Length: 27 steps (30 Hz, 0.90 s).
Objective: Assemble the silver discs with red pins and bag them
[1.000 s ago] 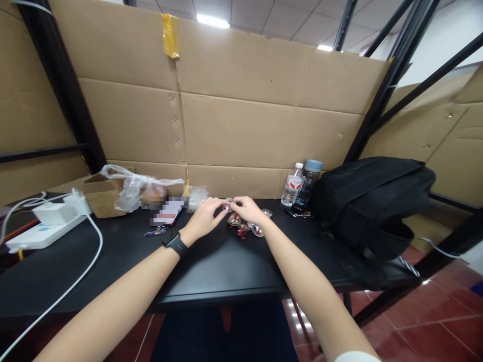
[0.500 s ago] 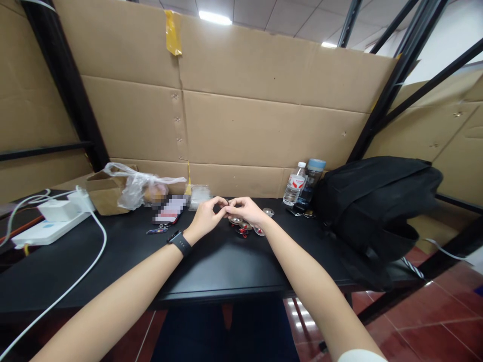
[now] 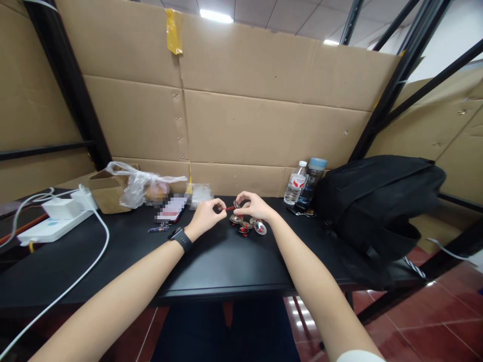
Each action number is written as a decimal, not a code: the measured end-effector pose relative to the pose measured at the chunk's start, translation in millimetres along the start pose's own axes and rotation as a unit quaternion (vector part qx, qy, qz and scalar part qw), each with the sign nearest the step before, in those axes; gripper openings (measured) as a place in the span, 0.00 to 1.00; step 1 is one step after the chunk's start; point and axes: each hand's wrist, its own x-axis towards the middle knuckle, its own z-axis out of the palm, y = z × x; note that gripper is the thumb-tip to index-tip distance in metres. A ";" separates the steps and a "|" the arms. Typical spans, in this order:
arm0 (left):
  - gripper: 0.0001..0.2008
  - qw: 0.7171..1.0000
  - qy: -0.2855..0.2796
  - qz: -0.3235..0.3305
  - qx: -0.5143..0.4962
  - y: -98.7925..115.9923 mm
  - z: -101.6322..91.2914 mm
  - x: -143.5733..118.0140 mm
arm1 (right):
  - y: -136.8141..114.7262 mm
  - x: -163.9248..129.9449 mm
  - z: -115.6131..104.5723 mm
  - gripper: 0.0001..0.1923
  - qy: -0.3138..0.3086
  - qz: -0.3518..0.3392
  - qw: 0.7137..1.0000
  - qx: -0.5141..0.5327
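My left hand (image 3: 208,217), with a dark watch (image 3: 180,238) on its wrist, pinches one end of a short red cord (image 3: 229,208). The cord runs taut to a small silver disc that looks like a finger cymbal (image 3: 237,204). My right hand (image 3: 253,206) grips this disc between thumb and fingers, partly covering it. Just below the hands, several more finger cymbals (image 3: 260,228) with red cords lie in a loose cluster on the black table (image 3: 226,266).
Left of the hands are a phone (image 3: 171,207), a clear plastic packet (image 3: 201,195), a plastic bag (image 3: 138,188) and a power strip (image 3: 53,229) with white cables. To the right stand a water bottle (image 3: 295,183), a blue-lidded bottle (image 3: 314,178) and a black backpack (image 3: 373,211).
My hands were close together at the fingertips; now they are apart, my right hand shifted right with the disc, and the red cord shows stretched between them.
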 end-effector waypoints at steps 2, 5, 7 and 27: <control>0.07 0.999 -0.007 0.018 0.034 -7.2 -3.1 1.6 | 8.7 0.0 -12.9 0.23 0.024 0.007 0.994 -0.106; 0.09 0.995 -0.028 0.034 0.089 -20.4 -10.8 5.0 | 21.8 -4.0 -38.9 0.19 0.065 0.033 0.973 -0.221; 0.10 0.991 -0.053 0.037 0.121 -29.6 -16.1 7.0 | 31.3 -9.7 -57.8 0.17 0.084 0.061 0.960 -0.261; 0.12 0.970 -0.155 0.070 0.176 -50.1 -24.6 9.1 | 66.6 -29.3 -95.8 0.18 0.021 0.178 0.941 -0.288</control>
